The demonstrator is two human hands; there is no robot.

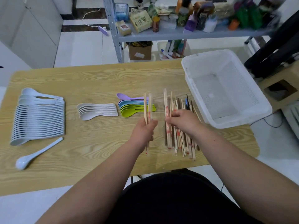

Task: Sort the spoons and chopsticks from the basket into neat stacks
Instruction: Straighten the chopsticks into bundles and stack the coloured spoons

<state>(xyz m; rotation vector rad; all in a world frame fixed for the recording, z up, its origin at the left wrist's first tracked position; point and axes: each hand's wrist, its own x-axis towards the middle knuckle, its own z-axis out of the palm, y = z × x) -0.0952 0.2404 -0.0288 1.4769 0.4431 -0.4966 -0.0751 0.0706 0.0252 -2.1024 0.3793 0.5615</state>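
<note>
Three spoon stacks already lie on the counter point(97, 78): white spoons point(38, 117) at the left, cream spoons point(97, 110) and coloured spoons point(131, 107) toward the centre, with one loose spoon point(38, 152) at lower left. The basket point(226, 94) at upper right looks empty.

At centre, the left hand point(144, 130) is curled round a small bundle of chopsticks point(147, 104). Just right of it, the right hand point(184, 120) pinches a couple of sticks point(166, 101) lifted out of the pile of chopsticks point(182, 143).

The likely trouble:
- The bundle's tips stand in front of the coloured spoons, so a careless swing could knock that stack crooked.
- Pulling sticks from the tangled pile may drag neighbours toward the counter's near edge.
- Dark and pale sticks lie mixed, so the kinds could get combined.
</note>
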